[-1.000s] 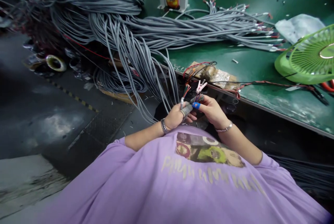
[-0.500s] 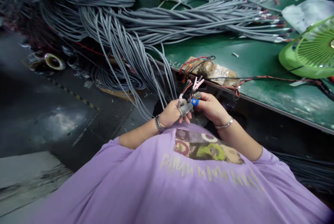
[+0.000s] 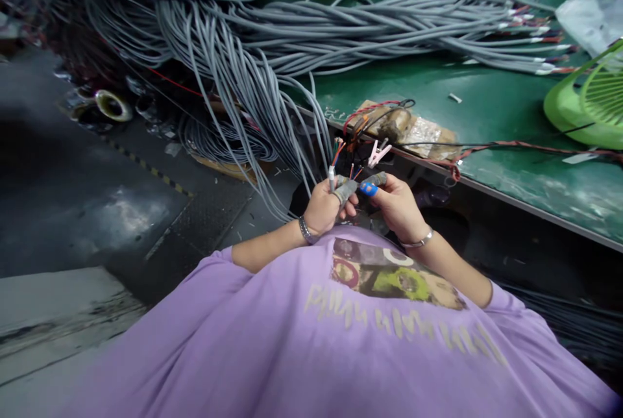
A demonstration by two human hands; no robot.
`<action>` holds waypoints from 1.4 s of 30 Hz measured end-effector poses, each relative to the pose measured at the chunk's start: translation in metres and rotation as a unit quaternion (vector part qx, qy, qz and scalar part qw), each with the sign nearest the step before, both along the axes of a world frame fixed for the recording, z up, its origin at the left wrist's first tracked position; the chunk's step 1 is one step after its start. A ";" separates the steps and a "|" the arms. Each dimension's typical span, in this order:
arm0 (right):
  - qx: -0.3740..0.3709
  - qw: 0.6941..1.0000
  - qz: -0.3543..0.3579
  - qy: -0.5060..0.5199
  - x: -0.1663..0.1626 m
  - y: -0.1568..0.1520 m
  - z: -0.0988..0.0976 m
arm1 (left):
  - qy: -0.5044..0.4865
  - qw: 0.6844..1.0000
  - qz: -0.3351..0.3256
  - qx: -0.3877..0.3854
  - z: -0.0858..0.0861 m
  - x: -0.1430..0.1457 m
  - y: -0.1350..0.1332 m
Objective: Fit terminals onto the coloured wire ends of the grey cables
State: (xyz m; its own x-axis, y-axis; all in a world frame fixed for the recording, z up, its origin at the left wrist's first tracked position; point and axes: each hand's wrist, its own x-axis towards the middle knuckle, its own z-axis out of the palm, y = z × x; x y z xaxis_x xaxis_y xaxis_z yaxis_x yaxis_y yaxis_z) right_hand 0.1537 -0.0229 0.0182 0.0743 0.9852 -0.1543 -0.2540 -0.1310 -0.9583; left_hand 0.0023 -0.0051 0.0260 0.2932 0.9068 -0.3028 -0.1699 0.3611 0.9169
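My left hand (image 3: pixel 328 205) is closed around the end of a grey cable (image 3: pixel 331 179), its thumb wrapped in grey tape. From the cable's white-banded end, thin coloured wires (image 3: pixel 338 148) fan upward. My right hand (image 3: pixel 396 204) pinches at the wires' side, with blue tape on the thumb and a grey wrap on a finger. Its fingertips meet the left thumb, and a few fine wires (image 3: pixel 357 172) stick up between the hands. What exactly the right fingertips hold is too small to make out. Just above them is a pale pink clip (image 3: pixel 378 154) at the table edge.
A thick bundle of grey cables (image 3: pixel 311 35) lies across the green table (image 3: pixel 516 106) and hangs over its edge at left. A taped block with wires (image 3: pixel 413 129) sits near the edge. A green fan (image 3: pixel 588 103) stands at right. Tape rolls (image 3: pixel 113 105) are at lower left.
The coloured wires at the left hand have swung left and stand more apart from the right hand. The whole view has shifted slightly, moving the scene to the right.
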 end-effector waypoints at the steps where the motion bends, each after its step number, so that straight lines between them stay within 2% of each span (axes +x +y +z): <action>1: 0.008 1.000 0.000 -0.010 0.000 -0.001 0.000 | -0.005 1.000 0.006 -0.009 0.001 0.000 0.000; 5: 0.019 0.999 0.033 -0.039 0.003 -0.002 0.002 | -0.012 1.000 0.010 -0.017 0.001 -0.001 0.001; 10: -0.011 0.998 0.053 -0.027 0.011 0.000 -0.001 | 0.007 1.000 0.001 0.008 -0.001 -0.003 0.000; 17: -0.011 0.997 0.060 0.036 0.005 0.009 0.004 | 0.023 0.996 -0.080 0.013 -0.002 -0.001 -0.003; 25: -0.036 0.997 0.007 0.066 -0.004 0.006 0.001 | 0.000 0.999 -0.044 0.018 -0.007 -0.001 -0.005; 31: -0.043 0.996 -0.019 0.075 -0.008 0.003 0.002 | 0.005 0.999 -0.026 0.017 -0.004 0.001 -0.006; 37: -0.076 0.989 0.049 0.121 0.004 0.007 0.004 | 0.018 0.997 -0.070 0.008 -0.002 -0.003 -0.005; 42: -0.077 0.988 0.102 0.091 0.020 0.015 0.013 | 0.044 0.990 -0.131 0.023 0.002 -0.003 -0.005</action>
